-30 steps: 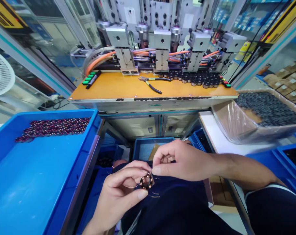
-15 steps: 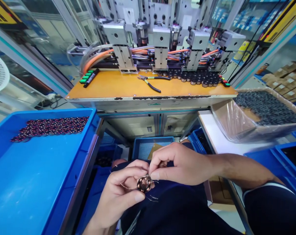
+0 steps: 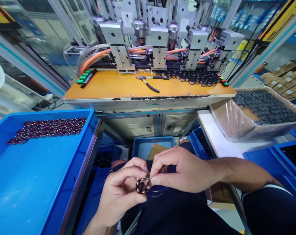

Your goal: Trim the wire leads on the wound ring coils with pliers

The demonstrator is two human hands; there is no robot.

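Low in front of my lap, my left hand [image 3: 118, 191] is closed around a small ring-shaped motor stator [image 3: 138, 186] with copper windings, its thumb below and fingers behind. The stator's open face is turned up toward me. My right hand [image 3: 187, 171] is pinched at the stator's upper right edge, thumb and forefinger together on what looks like a thin wire lead. The fingertips hide most of that lead. Other fine wire leads [image 3: 156, 195] stick out to the right below the right thumb, against dark clothing.
Diagonal cutters [image 3: 151, 85] lie on the orange machine bench [image 3: 108, 86], near rows of black cylindrical parts [image 3: 199, 77] and a marker [image 3: 88, 79]. A blue tray [image 3: 40, 169] with many wound parts stands left. At right is a plastic-lined carton [image 3: 226, 120] of dark parts.
The stator has turned slightly in my left hand and shifted a little left. The right fingers have moved slightly down along its edge. A wire lead at its left no longer shows.
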